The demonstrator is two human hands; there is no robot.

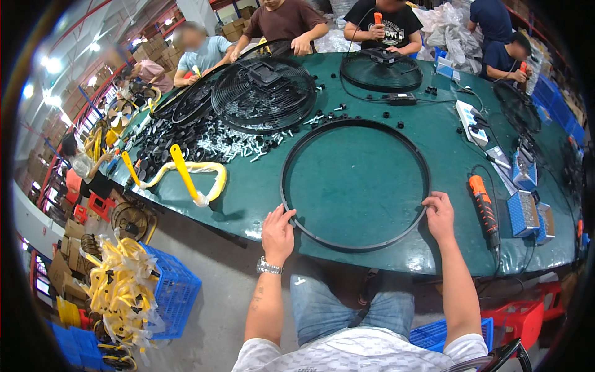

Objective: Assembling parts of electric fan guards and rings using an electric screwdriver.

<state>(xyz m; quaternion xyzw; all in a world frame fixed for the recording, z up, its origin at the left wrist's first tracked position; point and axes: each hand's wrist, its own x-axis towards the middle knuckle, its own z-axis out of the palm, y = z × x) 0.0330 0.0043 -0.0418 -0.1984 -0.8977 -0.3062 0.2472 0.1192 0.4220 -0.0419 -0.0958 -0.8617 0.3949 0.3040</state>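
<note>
A large black hoop (pixel 359 248), a fan-guard ring by its look, lies on the green table (pixel 356 186) in front of me. At its lower left edge, my left hand (pixel 277 234) grips the rim, with thumb and fingertips against it. My right hand (pixel 439 216) holds the right side of the rim between bent fingers and thumb. Only green tabletop shows inside the hoop. Left of it stands a yellow tubular frame (pixel 214 183) with an upright yellow bar, partly wrapped in clear film.
Loose screws (pixel 238 146), black plastic parts (pixel 158 139) and wire fan guards (pixel 263 93) cover the far left. An orange electric screwdriver (pixel 483 201), small blue boxes (pixel 522 214) and a power strip (pixel 471 124) lie right. A blue crate (pixel 176 291) stands left on the floor. Several people work around the table.
</note>
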